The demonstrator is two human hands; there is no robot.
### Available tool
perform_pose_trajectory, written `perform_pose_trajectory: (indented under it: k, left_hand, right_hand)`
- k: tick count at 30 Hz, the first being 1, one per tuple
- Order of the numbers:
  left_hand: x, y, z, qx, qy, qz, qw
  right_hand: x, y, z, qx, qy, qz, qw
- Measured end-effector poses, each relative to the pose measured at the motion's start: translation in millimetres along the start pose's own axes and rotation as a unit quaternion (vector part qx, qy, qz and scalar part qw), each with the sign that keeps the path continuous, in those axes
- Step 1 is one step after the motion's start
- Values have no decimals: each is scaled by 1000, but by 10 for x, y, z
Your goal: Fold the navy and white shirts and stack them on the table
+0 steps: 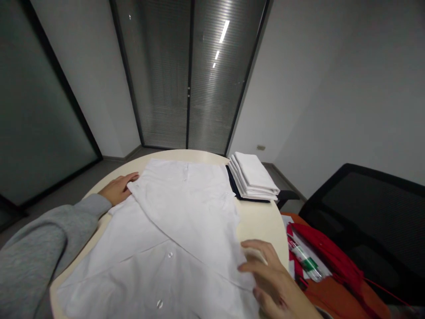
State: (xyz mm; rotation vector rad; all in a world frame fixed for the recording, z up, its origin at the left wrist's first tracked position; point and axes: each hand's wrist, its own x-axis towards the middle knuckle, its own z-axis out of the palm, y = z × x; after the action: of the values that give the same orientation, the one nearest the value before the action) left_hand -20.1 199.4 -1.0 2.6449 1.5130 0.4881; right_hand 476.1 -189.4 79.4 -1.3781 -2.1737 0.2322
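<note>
A white buttoned shirt (186, 208) lies spread over the round table, with a fold running diagonally across it and clear buttons near the front. At its upper left edge rests my left hand (118, 189), fingers stretched out beside a corner of the cloth and touching it; the thumb is partly hidden. My right hand (274, 277) is at the shirt's lower right edge. Its fingers are apart and curved, close to the cloth, and I see nothing held between them.
A stack of folded white cloths (254, 175) sits on a dark folded cloth (234, 181) at the table's (262, 221) right edge. Beyond stands a black mesh chair (368, 221); its orange seat (332, 294) bears a red item (328, 243) and a clear plastic package (307, 261).
</note>
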Motion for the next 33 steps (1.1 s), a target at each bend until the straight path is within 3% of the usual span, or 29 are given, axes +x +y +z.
perform_pose_trajectory:
  k: [3,7,11,15,19,25,33]
  left_hand:
    - [1,22,14,-13,13,14,1000]
    - [7,52,23,-26,21,-14,999]
    - [11,58,13,-34,12,-23,999]
    - [9,58,9,-38,4,-25,999]
    - [9,60,14,-43,11,-30,999]
    - [4,92,-15,-41,16,-19,999]
    - [-1,67,-42,-84,29,-8,996]
  right_hand:
    - [349,35,0,-92,19,35,995]
    - [829,192,356,-186,-11,49,981]
    - [1053,485,588,-145,-17,119,982]
    - [1096,786,529,-46,19,164,985]
    - [1064,942,439,29,12,181,983]
    - [968,1018,394,93,29,206,974]
    - [966,972,399,62,16,176,982]
